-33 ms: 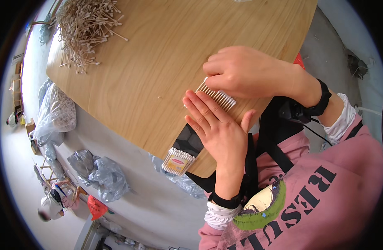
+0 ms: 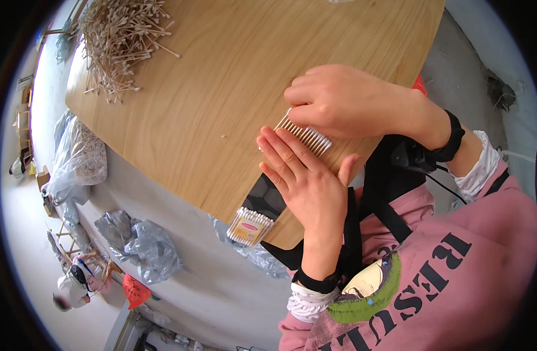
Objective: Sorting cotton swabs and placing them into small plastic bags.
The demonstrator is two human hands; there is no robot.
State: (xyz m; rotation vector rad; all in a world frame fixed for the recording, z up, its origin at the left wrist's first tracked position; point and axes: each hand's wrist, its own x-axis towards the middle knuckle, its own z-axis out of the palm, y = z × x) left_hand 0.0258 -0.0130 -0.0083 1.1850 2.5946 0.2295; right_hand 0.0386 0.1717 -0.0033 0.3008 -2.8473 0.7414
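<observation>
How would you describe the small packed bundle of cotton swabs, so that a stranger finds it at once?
Start at the wooden table and follow its near edge to the left hand. Just beside that wrist, at the table's edge, a small packed bundle of cotton swabs shows its white tips in tight rows. Unlike the loose pile of swabs at the far corner, it is wrapped and neat.

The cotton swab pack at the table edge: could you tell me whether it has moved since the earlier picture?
No. The swab pack lies at the same spot on the table edge, beside the left hand.
</observation>
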